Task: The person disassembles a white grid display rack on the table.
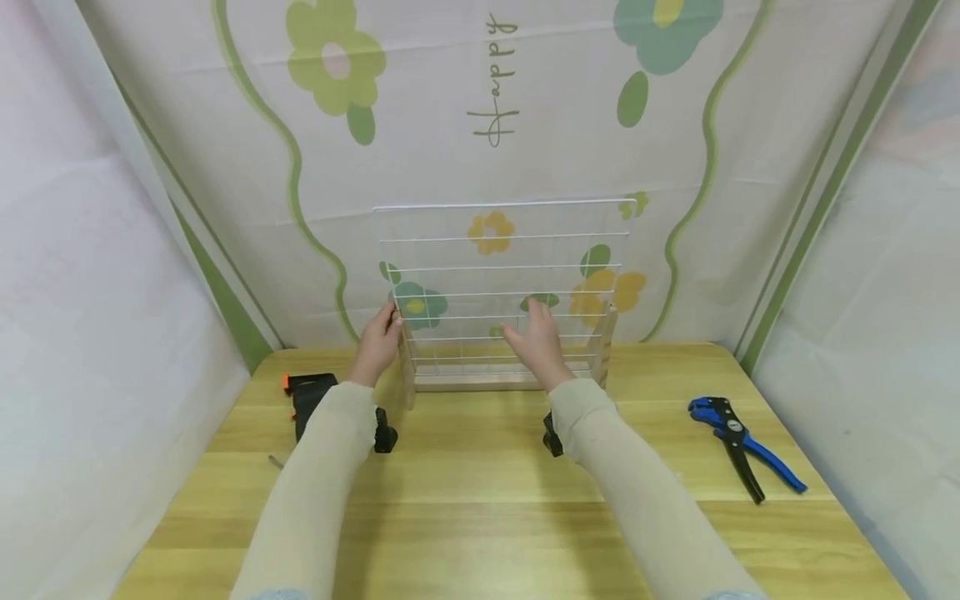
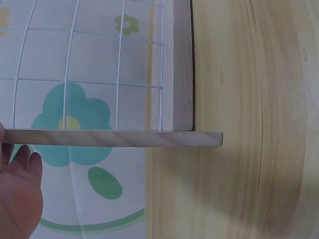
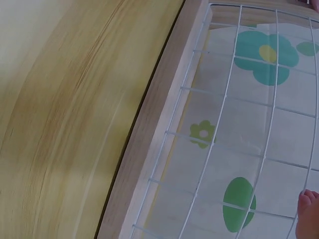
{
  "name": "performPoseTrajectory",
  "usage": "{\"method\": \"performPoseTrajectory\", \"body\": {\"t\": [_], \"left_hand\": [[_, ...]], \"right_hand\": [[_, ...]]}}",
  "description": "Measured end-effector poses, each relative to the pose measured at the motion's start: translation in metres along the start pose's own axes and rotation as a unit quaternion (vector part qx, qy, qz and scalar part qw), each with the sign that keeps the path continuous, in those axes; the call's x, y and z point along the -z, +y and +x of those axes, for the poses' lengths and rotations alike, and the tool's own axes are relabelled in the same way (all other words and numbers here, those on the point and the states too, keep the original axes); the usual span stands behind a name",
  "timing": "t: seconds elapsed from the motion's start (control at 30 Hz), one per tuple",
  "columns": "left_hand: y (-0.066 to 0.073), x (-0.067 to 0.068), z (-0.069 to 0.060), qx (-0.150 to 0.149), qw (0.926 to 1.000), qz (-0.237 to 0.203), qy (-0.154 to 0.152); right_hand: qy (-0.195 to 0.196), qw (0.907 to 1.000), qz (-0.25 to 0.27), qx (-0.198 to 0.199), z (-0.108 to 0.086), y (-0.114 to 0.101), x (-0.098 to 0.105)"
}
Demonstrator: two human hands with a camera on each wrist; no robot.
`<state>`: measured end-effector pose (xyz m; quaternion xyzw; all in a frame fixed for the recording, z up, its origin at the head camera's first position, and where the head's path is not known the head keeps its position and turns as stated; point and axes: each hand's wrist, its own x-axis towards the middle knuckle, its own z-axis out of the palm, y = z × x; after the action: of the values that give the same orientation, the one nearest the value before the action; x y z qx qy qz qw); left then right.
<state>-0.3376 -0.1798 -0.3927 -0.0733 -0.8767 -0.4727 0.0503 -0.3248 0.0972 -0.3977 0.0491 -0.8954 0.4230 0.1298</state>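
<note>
A white wire grid (image 1: 502,203) stands upright in a pale wooden frame, with a bottom rail (image 1: 480,383) and a side post at each end. At the left end, my left hand (image 1: 377,343) pinches the upper part of the left side post (image 2: 114,138), beside the grid's edge. My right hand (image 1: 538,342) is in front of the grid, right of its middle, thumb and fingers spread apart. In the right wrist view its fingertips (image 3: 307,196) lie at a grid wire. The right side post (image 1: 603,346) stands apart from both hands.
Blue and black wire-stripping pliers (image 1: 733,427) lie at the right. A black object with orange tips (image 1: 309,396) lies left, partly behind the left sleeve. Small black pieces (image 1: 386,437) sit beside both sleeves. A flowered cloth (image 1: 555,158) hangs behind the wooden table (image 1: 480,533).
</note>
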Motion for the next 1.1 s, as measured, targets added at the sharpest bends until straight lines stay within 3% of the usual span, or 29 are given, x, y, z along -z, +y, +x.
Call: {"method": "performPoseTrajectory", "body": {"t": [0.37, 0.53, 0.67, 0.9, 1.1], "left_hand": [[-0.009, -0.007, -0.004, -0.012, 0.9983, -0.048, 0.032], [-0.01, -0.007, -0.005, -0.016, 0.9931, -0.107, 0.045], [-0.009, -0.004, -0.006, -0.019, 0.9888, -0.144, 0.033], [-0.009, 0.003, -0.007, -0.029, 0.9875, -0.155, 0.005], [-0.013, 0.009, -0.021, -0.023, 0.9867, -0.156, -0.039]], "right_hand": [[-0.002, 0.9999, 0.012, -0.001, -0.001, -0.009, -0.009], [0.011, 0.9998, 0.019, 0.005, 0.001, -0.011, -0.011], [0.017, 0.9996, 0.018, 0.01, 0.002, -0.011, -0.01], [0.029, 0.9989, 0.035, 0.01, 0.002, -0.015, -0.009], [0.056, 0.9968, 0.055, -0.008, -0.005, -0.014, -0.017]]}}
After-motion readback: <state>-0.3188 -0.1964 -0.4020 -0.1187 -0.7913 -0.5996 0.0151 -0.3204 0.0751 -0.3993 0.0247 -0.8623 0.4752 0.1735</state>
